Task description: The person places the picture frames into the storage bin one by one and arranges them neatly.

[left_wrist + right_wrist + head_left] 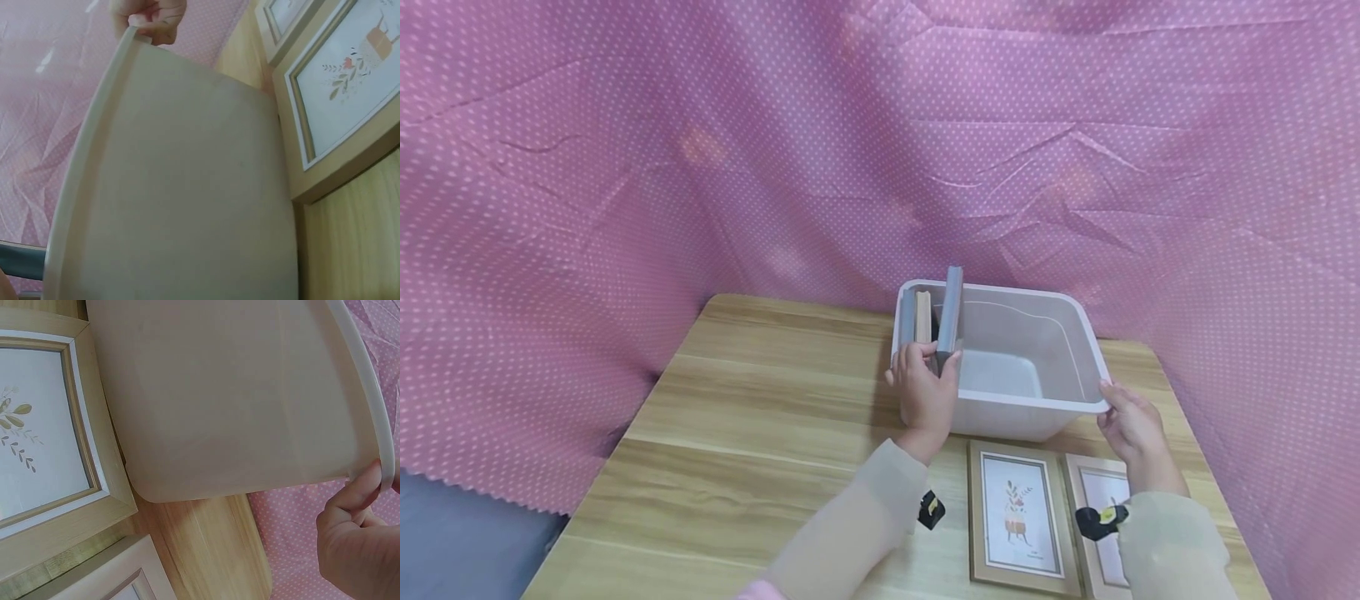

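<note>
A white plastic bin [1000, 417] stands on the wooden table. My left hand [922, 396] is at its front left, with thumb and fingers pinching the near end of a grey picture frame [951, 308]. That frame is seen edge-on, upright and leaning slightly, and its top rises above the bin's rim. To its left, a beige frame [922, 317] and a grey-blue frame [907, 317] stand on edge inside the bin. My right hand [1135, 425] grips the bin's rim at the front right corner, thumb and fingers around the lip.
Two framed pictures lie flat in front of the bin: a wood-toned frame [976, 533] with a plant drawing and a lighter frame [1075, 492], partly covered by the right forearm. A pink dotted cloth [820, 150] hangs behind the table [760, 400] and at its sides.
</note>
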The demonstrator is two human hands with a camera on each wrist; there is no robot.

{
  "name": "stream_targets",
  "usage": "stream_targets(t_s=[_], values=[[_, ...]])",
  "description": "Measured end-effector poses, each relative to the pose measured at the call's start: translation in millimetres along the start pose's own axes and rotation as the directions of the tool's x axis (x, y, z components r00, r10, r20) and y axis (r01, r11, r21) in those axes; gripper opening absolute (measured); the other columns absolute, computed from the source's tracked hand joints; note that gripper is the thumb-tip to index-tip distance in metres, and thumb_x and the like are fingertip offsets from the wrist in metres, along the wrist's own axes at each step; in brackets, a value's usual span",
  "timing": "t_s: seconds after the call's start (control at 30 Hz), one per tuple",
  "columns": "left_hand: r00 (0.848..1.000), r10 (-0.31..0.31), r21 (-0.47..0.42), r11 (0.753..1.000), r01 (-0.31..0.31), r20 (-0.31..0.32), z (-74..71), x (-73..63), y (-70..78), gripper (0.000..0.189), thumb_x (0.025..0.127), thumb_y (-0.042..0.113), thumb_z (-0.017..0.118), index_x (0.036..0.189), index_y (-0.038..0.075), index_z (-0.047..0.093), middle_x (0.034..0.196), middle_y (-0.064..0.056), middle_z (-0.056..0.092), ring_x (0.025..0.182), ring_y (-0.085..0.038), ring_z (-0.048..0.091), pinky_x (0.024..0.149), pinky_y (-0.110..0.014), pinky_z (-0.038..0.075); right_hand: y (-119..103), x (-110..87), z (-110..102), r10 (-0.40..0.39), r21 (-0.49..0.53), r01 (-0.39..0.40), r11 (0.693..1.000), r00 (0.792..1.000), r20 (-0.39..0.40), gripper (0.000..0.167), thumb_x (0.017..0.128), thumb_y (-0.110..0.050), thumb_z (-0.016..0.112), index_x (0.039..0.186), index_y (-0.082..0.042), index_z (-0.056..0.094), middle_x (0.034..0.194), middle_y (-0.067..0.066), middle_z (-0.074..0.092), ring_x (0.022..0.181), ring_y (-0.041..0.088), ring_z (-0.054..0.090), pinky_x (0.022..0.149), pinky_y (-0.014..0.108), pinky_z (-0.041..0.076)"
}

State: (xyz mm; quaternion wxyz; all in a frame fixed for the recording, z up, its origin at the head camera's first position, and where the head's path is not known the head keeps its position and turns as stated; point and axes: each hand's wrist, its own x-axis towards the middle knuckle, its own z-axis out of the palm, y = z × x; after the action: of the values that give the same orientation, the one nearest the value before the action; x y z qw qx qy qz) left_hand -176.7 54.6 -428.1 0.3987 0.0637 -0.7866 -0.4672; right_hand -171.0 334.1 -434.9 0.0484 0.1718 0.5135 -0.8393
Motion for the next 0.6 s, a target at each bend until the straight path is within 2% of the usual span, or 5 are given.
stream_targets(t_s=[0.17, 0.37, 0.6], values=[[1.000, -0.011, 0.047, 0.999, 0.011, -0.015, 1.9, -2.9, -4.1, 0.035, 0.069, 0.023, 0.084, 0.089, 0.012, 0.057, 0.086, -0.001, 0.060, 0.083, -0.022, 0.049, 0.073, -0.038, 0.035, 0.3, 1.5, 0.1, -0.003, 0.000, 0.003, 1.000, 1.000, -0.009, 0.009, 0.092, -0.013, 0.063, 0.086, -0.014, 0.070, 0.089, -0.005, 0.064, 0.073, 0.005, 0.056, 0.059, 0.014, 0.044], [0.999, 0.027, 0.096, 0.995, -0.023, -0.043, 4.7, -5.2, -11.3, 0.037, 0.069, 0.027, 0.084, 0.088, 0.012, 0.056, 0.086, -0.002, 0.057, 0.083, -0.024, 0.047, 0.071, -0.037, 0.035, 0.0, 3.3, 0.8, -0.004, -0.014, 0.004, 1.000, 1.000, -0.020, 0.010, 0.091, -0.014, 0.064, 0.085, -0.015, 0.071, 0.089, -0.006, 0.064, 0.073, 0.004, 0.055, 0.058, 0.014, 0.044], [1.000, 0.022, 0.139, 0.990, -0.020, -0.010, 6.4, -7.1, -19.5, 0.037, 0.070, 0.032, 0.083, 0.088, 0.013, 0.058, 0.093, -0.004, 0.052, 0.089, -0.025, 0.046, 0.079, -0.038, 0.035, 0.2, 5.6, 0.6, -0.006, 0.002, 0.006, 1.000, 1.000, -0.008, 0.012, 0.093, -0.012, 0.062, 0.085, -0.014, 0.071, 0.088, -0.005, 0.064, 0.073, 0.004, 0.056, 0.057, 0.014, 0.043]])
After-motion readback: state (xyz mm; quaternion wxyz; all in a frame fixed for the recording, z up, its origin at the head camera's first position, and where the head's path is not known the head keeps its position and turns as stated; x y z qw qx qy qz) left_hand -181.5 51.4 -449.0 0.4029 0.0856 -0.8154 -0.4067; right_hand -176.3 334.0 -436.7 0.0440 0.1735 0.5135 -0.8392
